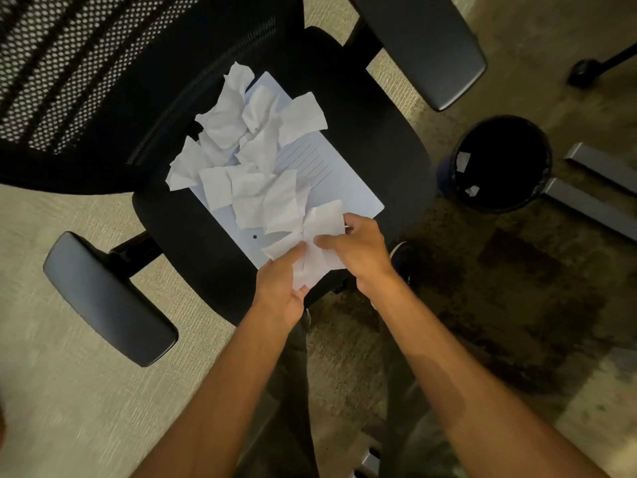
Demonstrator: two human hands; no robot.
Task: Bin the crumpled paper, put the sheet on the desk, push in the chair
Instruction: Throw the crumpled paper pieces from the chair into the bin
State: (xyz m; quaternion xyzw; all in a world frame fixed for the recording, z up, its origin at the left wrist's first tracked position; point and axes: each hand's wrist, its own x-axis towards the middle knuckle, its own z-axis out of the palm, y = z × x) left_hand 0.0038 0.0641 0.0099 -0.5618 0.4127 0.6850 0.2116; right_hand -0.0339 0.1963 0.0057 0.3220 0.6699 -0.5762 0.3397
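A black office chair (362, 108) fills the upper middle of the view. On its seat lies a flat lined sheet (339, 177) with several crumpled paper pieces (241, 132) heaped over it. At the seat's near edge, my left hand (281, 288) and my right hand (358, 251) both grip one crumpled piece (317, 236) between them. A round black bin (499, 163) stands on the floor to the right of the chair, with a few white scraps inside.
The chair's armrests stick out at lower left (107, 298) and upper right (424, 46). Grey metal desk legs (593, 188) lie right of the bin. Another chair's caster (586, 72) shows at upper right. Carpet covers the floor.
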